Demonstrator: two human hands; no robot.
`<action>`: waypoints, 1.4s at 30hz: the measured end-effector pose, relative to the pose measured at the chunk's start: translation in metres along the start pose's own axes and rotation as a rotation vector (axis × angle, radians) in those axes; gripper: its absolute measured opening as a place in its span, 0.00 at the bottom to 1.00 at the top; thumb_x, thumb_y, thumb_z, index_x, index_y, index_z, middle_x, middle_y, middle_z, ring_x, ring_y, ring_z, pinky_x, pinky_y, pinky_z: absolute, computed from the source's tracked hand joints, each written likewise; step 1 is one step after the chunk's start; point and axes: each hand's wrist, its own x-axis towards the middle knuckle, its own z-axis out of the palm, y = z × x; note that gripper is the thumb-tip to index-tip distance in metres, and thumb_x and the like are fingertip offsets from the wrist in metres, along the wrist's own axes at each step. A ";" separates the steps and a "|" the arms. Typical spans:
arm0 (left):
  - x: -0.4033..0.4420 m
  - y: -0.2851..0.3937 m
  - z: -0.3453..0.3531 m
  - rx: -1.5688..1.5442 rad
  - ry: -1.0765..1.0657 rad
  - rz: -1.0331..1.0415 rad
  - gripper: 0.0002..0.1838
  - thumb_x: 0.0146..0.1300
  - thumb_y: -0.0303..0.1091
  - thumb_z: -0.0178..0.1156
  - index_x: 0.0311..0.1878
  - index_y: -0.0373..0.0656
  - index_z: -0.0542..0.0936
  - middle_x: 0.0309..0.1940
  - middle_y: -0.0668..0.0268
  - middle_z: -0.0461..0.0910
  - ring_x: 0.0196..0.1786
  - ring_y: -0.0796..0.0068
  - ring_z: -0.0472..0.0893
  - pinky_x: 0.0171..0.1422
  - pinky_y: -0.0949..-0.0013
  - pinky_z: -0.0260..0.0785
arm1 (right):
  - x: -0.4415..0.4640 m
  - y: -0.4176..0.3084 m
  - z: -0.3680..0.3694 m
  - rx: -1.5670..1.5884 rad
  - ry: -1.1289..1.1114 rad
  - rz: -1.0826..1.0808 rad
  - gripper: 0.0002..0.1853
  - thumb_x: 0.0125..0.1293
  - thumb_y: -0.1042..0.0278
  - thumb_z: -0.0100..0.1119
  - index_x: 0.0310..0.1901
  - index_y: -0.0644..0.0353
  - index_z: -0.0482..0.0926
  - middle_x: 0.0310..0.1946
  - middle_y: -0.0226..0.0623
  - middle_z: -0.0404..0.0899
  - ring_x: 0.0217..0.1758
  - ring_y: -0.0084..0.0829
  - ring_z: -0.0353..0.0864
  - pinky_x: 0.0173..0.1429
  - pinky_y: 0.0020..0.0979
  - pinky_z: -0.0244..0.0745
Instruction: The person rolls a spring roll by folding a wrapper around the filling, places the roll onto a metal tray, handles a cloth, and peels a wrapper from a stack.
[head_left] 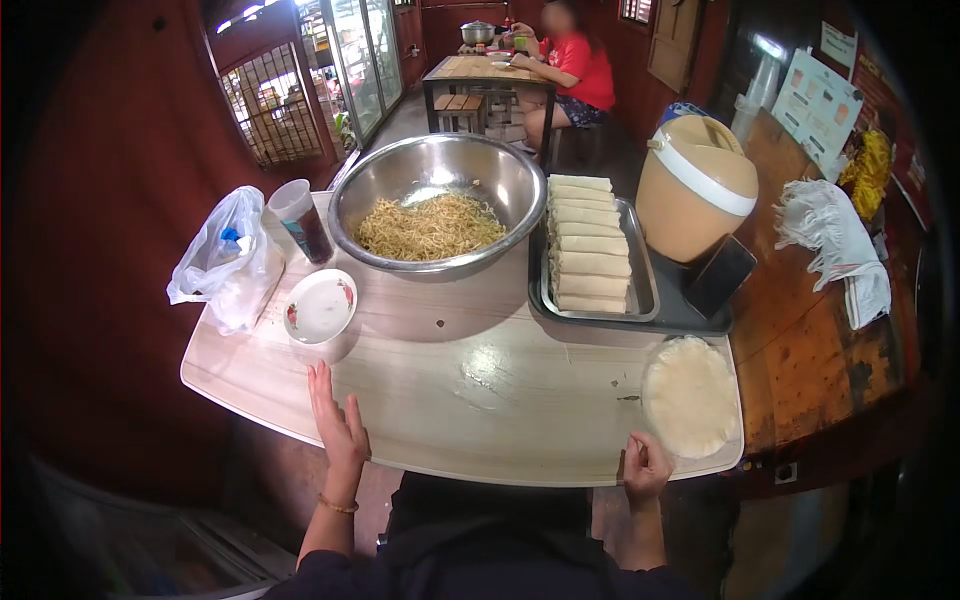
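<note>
My left hand [340,418] is held open over the near left edge of the table, below a small floral bowl [320,307]. Fingers curled in, my right hand [646,464] is at the near right edge, beside a stack of round pale wrappers [690,397]; whether it holds anything is too small to tell. A large steel basin [345,195] holds a shredded filling [432,228]. To its right, rolled wrappers [592,262] lie in a row in a metal tray [647,290].
A plastic bag [230,265] and a cup of dark drink [303,225] stand at the left. A beige jug [697,185] and a phone [722,277] are at the right, near a white cloth [835,240]. A person in red [580,70] sits at a far table [487,68].
</note>
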 end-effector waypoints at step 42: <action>-0.007 -0.012 0.001 -0.040 0.033 0.038 0.35 0.77 0.56 0.30 0.71 0.38 0.66 0.75 0.45 0.57 0.79 0.37 0.49 0.79 0.39 0.41 | 0.004 -0.008 -0.002 -0.055 -0.011 0.008 0.06 0.55 0.82 0.67 0.35 0.62 0.83 0.17 0.34 0.74 0.15 0.27 0.68 0.22 0.30 0.62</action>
